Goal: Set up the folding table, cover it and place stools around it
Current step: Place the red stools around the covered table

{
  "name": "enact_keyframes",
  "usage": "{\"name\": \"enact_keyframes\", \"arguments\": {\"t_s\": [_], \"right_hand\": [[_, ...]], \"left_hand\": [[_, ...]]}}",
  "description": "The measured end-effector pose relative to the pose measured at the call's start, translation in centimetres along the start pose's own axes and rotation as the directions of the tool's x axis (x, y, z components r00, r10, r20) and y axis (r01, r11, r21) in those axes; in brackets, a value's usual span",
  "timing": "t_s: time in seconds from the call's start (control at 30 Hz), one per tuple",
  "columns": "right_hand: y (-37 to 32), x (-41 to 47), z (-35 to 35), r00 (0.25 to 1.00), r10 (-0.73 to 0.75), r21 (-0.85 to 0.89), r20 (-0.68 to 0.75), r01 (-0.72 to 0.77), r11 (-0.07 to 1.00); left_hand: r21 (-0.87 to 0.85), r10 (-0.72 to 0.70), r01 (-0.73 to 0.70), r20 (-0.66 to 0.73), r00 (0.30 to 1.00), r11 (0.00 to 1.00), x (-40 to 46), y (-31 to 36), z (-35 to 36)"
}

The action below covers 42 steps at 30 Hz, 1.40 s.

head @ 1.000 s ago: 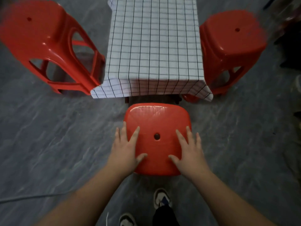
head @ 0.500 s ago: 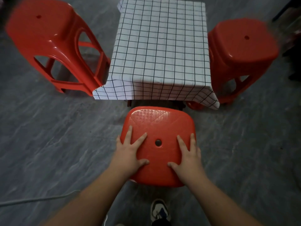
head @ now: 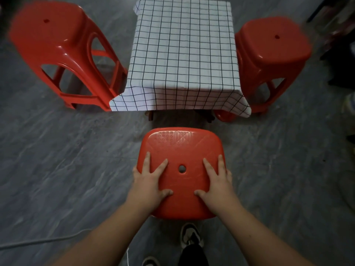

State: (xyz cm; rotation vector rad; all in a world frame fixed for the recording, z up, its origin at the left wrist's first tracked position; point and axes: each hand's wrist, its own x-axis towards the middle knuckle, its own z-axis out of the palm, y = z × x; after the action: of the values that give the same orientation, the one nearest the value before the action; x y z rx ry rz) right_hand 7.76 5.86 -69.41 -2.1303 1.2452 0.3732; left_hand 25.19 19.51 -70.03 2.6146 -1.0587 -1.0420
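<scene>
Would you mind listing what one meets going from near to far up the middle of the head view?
Shoe → left hand and right hand, both flat on the near red stool → a strip of grey floor → table under the checked cloth.

Checked-cloth-covered folding table (head: 184,47) stood centre; red plastic stool (head: 57,45) at its left, another (head: 272,47) right, third (head: 181,150) before near edge, both hands (head: 149,187) (head: 217,187) on seat.

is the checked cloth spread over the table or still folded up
Spread. The checked tablecloth lies flat across the whole tabletop, its near edge and corners hanging down over the side, between two red stools.
</scene>
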Motion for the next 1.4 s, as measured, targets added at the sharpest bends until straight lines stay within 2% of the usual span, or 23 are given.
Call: {"name": "enact_keyframes", "arguments": {"t_s": [0.33,0.53,1.0,1.27,1.4], "right_hand": [[0.7,-4.8,3.0,0.999,0.034,0.006,-0.021,-0.034,0.999],[1.2,-5.2,4.5,1.0,0.005,-0.019,-0.003,-0.005,1.0],[1.8,-6.2,5.1,0.999,0.022,-0.058,0.03,-0.02,0.998],[1.7,-6.2,5.1,0.999,0.024,-0.092,0.042,-0.02,0.996],[1.0,-6.7,4.8,0.998,0.041,-0.152,0.051,-0.032,0.988]], "left_hand": [[0.044,0.057,-0.058,0.019,0.998,0.997,-3.9,-2.2,1.7],[0.034,0.005,-0.006,0.019,1.0,0.999,-5.0,-3.0,3.3],[-0.012,0.0,0.001,0.034,0.999,1.0,-5.9,-3.0,3.9],[0.028,-0.014,0.013,0.045,0.999,1.0,-5.8,-2.8,3.8],[0.1,-0.022,0.015,0.071,0.997,0.995,-6.4,-2.5,3.4]]}}
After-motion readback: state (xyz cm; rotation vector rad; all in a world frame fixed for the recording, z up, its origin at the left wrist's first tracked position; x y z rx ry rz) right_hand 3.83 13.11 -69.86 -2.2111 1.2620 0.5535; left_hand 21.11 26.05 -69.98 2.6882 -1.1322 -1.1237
